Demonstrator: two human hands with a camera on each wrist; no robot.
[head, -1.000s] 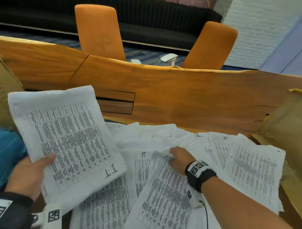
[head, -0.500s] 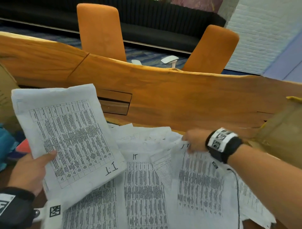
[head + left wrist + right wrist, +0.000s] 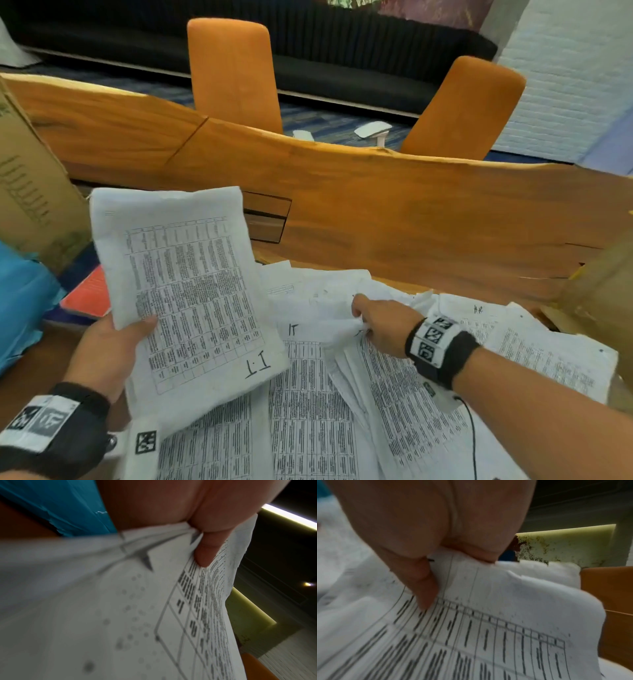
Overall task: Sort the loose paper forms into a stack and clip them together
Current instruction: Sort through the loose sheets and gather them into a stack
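Left hand [image 3: 102, 346] holds a stack of forms [image 3: 191, 294] up off the table, thumb on the printed face, fingers curled behind; the left wrist view confirms the thumb [image 3: 205, 550] pressing the sheet edge, several sheet edges visible under it. Top sheet of that stack is a dense printed table with "I.T" handwritten at its near right corner. I see the right hand [image 3: 380, 322] out over the loose forms [image 3: 308, 411] spread on the wooden table [image 3: 411, 219], pinching the top edge of one crumpled sheet [image 3: 387, 373]; the right wrist view shows the thumb [image 3: 423, 582] on the printed side and a finger [image 3: 479, 553] curled over the sheet's edge, paper buckled between them. Loose forms overlap messily across the near part of the table, from below the held stack out to the right; one in the middle is marked "IT" at its top, another further right has a handwritten mark I can't read for sure. No clip in view that I can make out. Cardboard box [image 3: 30, 185] stands at far left, something blue [image 3: 24, 301] and an orange-red flat item [image 3: 89, 294] below it, partly hidden by the held stack. Another brown cardboard piece [image 3: 603, 284] at the right edge, blurred. Two orange chairs [image 3: 233, 72] stand beyond the table's far edge. Both wrists carry black bands with printed markers.
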